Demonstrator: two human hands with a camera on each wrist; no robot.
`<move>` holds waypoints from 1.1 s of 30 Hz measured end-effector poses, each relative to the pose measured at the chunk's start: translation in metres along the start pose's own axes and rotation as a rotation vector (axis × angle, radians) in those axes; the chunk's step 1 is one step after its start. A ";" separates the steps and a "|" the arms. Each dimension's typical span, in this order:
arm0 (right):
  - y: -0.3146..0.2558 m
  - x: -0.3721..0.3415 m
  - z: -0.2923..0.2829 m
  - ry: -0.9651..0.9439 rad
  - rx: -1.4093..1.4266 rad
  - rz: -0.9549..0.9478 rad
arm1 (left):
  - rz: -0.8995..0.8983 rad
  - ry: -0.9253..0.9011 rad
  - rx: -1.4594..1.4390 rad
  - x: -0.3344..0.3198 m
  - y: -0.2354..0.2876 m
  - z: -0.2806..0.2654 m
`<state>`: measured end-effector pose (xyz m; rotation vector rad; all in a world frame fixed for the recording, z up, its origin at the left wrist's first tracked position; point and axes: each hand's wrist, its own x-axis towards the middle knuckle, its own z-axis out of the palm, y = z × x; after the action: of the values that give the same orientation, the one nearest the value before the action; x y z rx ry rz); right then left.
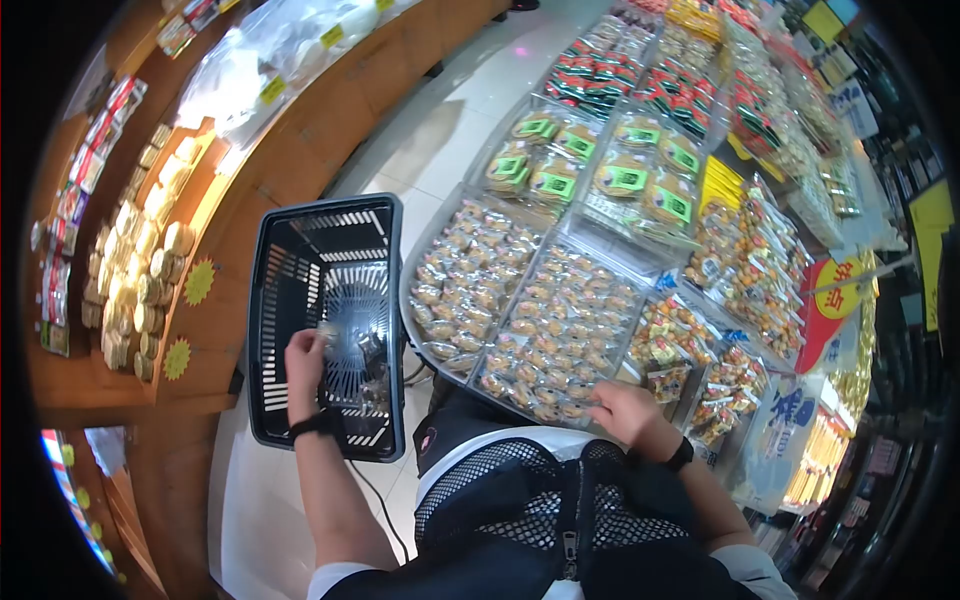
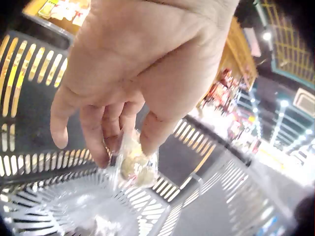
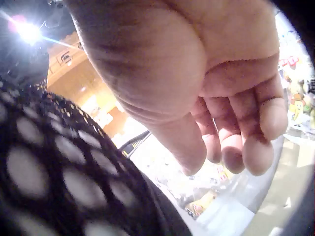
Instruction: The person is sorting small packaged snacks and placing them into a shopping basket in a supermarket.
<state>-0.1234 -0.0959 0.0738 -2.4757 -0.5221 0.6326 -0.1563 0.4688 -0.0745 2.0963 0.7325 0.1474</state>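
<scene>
Over the black shopping basket, my left hand pinches a small clear snack packet between thumb and fingers. The packet hangs below the fingertips, with pale round pieces showing through the wrap. Inside the basket lie a few shiny packets, partly behind the hand and wrist. My right hand is at the near edge of a compartment full of small wrapped snacks. Its fingers are loosely bent, the thumb apart from them, and nothing shows between them.
Beyond the snacks stand trays of green-labelled packs and red-and-green packs. Colourful packets and a red sign fill the right. A wooden display counter curves along the left; a cable hangs near my body.
</scene>
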 end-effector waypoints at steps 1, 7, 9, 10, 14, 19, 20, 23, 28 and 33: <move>-0.001 0.001 -0.004 -0.038 0.012 0.081 | 0.075 0.053 -0.093 -0.017 0.040 -0.011; -0.041 0.013 -0.037 0.137 0.238 0.000 | 0.143 -0.403 -0.343 -0.106 0.238 0.034; -0.058 0.015 -0.045 0.185 0.287 -0.066 | 0.318 -0.587 -0.289 -0.129 0.258 0.078; -0.063 0.015 -0.047 0.216 0.266 -0.166 | 0.340 -0.689 -0.213 -0.141 0.276 0.094; -0.050 0.003 -0.041 0.236 0.250 -0.228 | 0.433 -0.845 -0.117 -0.174 0.311 0.147; -0.006 -0.025 -0.030 0.213 0.374 0.018 | 0.296 -0.925 -0.397 -0.193 0.309 0.166; 0.006 -0.030 -0.020 0.230 0.453 0.074 | 0.462 -0.896 -0.285 -0.192 0.302 0.168; 0.016 -0.044 -0.008 0.124 0.530 0.223 | 0.859 -0.819 -0.026 -0.189 0.281 0.175; 0.018 -0.042 0.011 0.056 0.573 0.171 | 1.045 -0.785 0.364 -0.194 0.260 0.181; 0.017 -0.033 0.016 0.020 0.434 0.075 | 1.066 -0.723 0.426 -0.196 0.253 0.179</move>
<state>-0.1556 -0.1184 0.0628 -2.0953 -0.2507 0.6696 -0.1395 0.1231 0.0469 2.4821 -0.8803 -0.2079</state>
